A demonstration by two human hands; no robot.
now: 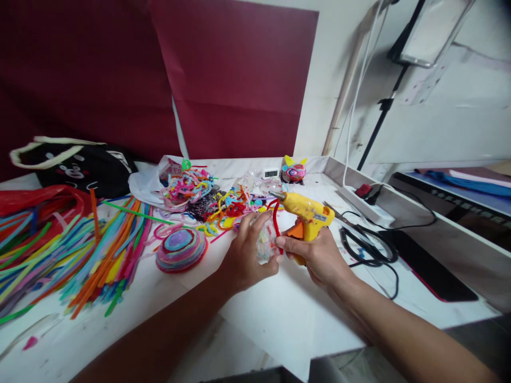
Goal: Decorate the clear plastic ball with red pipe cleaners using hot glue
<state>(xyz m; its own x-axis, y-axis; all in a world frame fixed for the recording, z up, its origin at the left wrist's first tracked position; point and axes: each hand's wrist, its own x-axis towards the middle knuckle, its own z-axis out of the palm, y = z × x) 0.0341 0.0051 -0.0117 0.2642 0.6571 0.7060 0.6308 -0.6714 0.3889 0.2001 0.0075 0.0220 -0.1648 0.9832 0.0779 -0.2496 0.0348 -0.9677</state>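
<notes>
mid-scene, the left hand point(248, 255) curls around a clear ball point(264, 243) while the right hand point(321, 254) grips a glue gun point(306, 207), nozzle pointing left, its thumb touching a red strip point(275, 219) that runs roughly upright along the ball's right side, nearer that hand.

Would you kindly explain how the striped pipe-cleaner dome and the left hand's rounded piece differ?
The striped pipe-cleaner dome is ringed in bright colours; the rounded piece looks mostly pale. The dome rests on the table; the piece is in the left hand. Both look rounded.
</notes>
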